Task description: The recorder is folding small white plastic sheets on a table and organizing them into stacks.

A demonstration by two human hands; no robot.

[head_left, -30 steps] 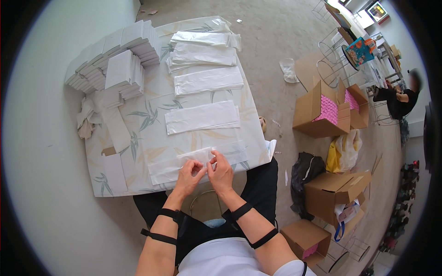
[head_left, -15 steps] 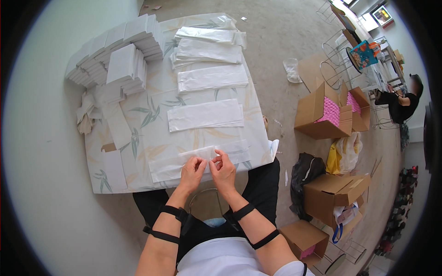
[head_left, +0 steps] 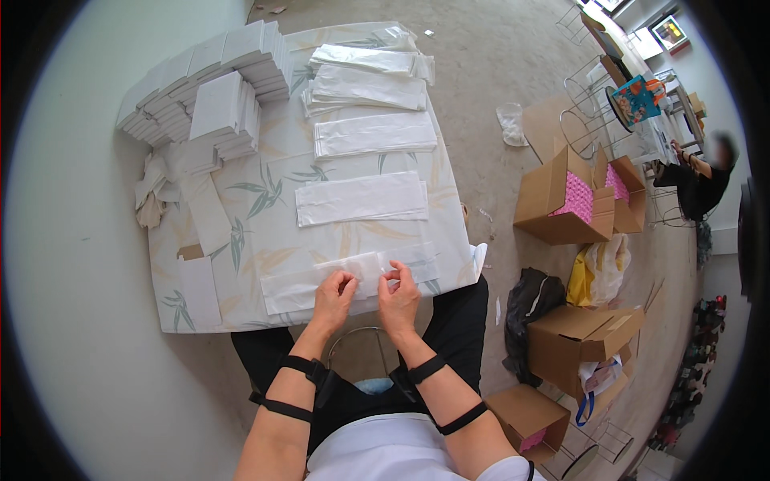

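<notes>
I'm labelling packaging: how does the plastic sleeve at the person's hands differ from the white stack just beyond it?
The plastic sleeve is see-through toward its right end; the white stack looks opaque. The left hand and right hand are at the sleeve, while neither touches the stack. The sleeve lies nearer the person than the stack. Both are long, flat and lie on the leaf-print tablecloth.

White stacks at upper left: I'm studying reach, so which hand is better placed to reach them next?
Probably left: the left hand is nearer the white stacks; the right hand lies farther right along the translucent sleeve.
</notes>
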